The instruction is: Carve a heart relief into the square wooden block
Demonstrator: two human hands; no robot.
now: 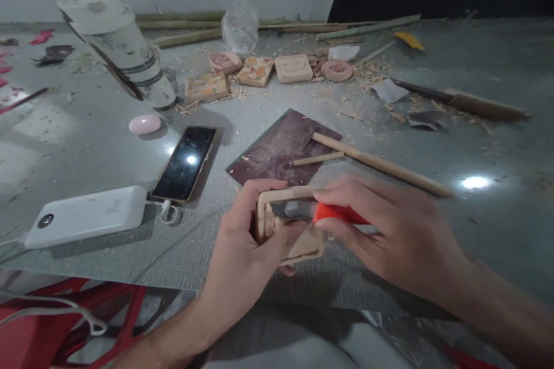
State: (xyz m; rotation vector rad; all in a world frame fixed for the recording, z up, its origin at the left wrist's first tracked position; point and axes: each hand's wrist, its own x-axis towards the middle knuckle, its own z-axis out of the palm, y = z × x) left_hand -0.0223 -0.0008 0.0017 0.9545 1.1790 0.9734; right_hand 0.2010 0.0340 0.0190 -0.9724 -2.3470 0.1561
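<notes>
My left hand (242, 242) is wrapped round a small pale wooden block (298, 245) with a raised rim, held just above the near table edge. My right hand (389, 236) grips a knife with a red handle (340, 214). Its metal blade (294, 209) lies across the block's top, pointing left. Both hands are closed and touch at the block. Behind them on the table lies a dark sheet of sandpaper (277, 150) with a thin stick (318, 158) and a longer wooden rod (381, 164) resting on it.
A phone (186, 162) is cabled to a white power bank (86, 216) at the left. A pink oval (144, 124) and a tilted white roll (121, 49) sit behind. Several carved wooden pieces (293, 68), shavings, bamboo sticks and a big knife (463, 101) lie further back.
</notes>
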